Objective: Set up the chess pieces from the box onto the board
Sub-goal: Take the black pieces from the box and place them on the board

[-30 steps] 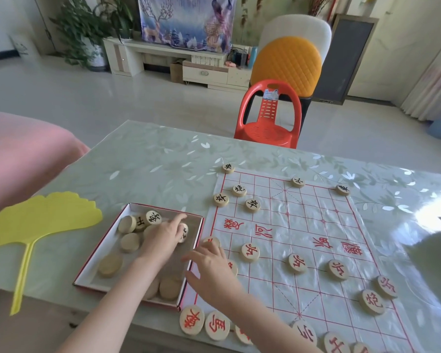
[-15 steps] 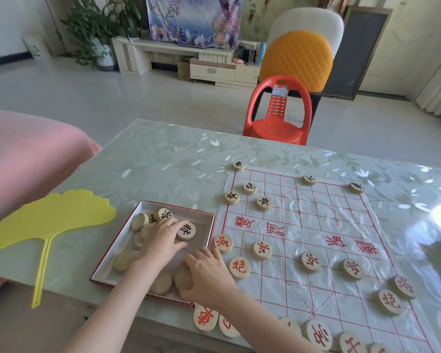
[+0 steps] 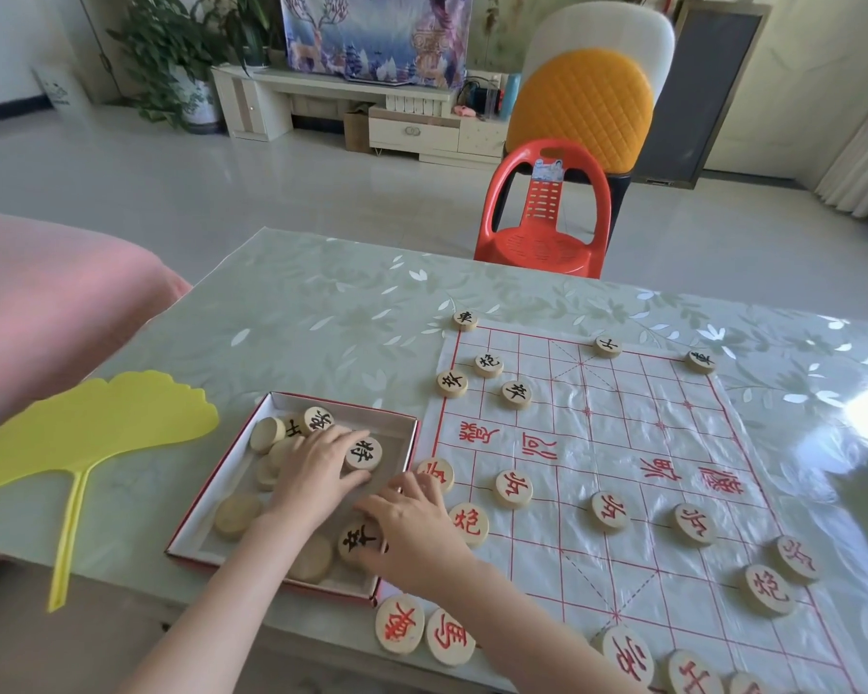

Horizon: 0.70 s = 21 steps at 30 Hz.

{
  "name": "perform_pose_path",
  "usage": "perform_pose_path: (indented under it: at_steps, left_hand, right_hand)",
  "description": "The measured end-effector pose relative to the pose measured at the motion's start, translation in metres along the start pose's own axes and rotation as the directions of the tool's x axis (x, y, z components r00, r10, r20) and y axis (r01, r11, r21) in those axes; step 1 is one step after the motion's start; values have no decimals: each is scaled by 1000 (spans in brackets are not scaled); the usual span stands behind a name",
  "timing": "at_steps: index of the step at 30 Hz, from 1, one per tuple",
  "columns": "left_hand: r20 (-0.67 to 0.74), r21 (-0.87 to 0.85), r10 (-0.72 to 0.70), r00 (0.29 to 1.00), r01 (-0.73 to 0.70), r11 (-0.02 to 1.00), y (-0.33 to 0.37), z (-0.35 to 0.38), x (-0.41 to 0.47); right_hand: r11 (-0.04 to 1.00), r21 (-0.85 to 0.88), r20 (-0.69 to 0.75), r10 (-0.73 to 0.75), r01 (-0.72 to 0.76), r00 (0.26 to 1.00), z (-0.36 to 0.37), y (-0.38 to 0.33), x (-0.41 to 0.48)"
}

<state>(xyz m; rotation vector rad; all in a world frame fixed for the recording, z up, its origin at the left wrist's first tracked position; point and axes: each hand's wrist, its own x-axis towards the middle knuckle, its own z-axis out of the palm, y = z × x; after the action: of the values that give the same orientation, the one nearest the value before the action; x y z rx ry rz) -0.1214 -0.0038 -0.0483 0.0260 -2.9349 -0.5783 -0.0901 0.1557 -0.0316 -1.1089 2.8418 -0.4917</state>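
wood discs [image 3: 236,513] sit in the box [image 3: 372,419]; left hand [image 3: 317,475] pinches the far disc [image 3: 364,453], right hand [image 3: 414,530] the near disc [image 3: 358,540].

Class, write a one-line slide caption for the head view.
Left hand and right hand each pinch a piece in the box beside the half-set board.

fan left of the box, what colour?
Plain yellow; the fan shows clearly in the head view.

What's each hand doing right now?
Left hand: pinching a black-marked piece in the box.
Right hand: pinching a second black-marked piece there.
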Motion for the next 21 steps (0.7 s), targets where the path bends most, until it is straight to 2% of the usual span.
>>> perform_pose_path:
  at_steps: [6, 9, 11, 13, 15, 21]
  left_hand:
    - [-31, -196, -130, 991, 122, 973, 5, -1, 2]
    - [-70, -251, -186, 980, 163, 954, 14, -10, 3]
    - [-124, -291, -204, 971, 161, 943, 23, -17, 4]
    - [-167, -340, -209, 964, 142, 929, 34, -22, 5]
    - [-170, -370, -189, 967, 115, 922, 48, -24, 5]
    - [-134, -436, -127, 983, 57, 898, 92, -14, 16]
  right_hand:
    - [997, -67, 79, 35, -30, 996, 3, -10, 6]
    - [982, 147, -7, 122, -119, 993, -3, -7, 1]
    - [900, 408, -96, 209, -153, 973, -15, 1, -4]
    - [784, 595, -146, 323, -178, 935, -31, 14, -8]
    - [715, 666, -157, 413, -213, 897, -44, 30, -13]
    - [654, 689, -126, 533, -313, 837, -68, 85, -39]
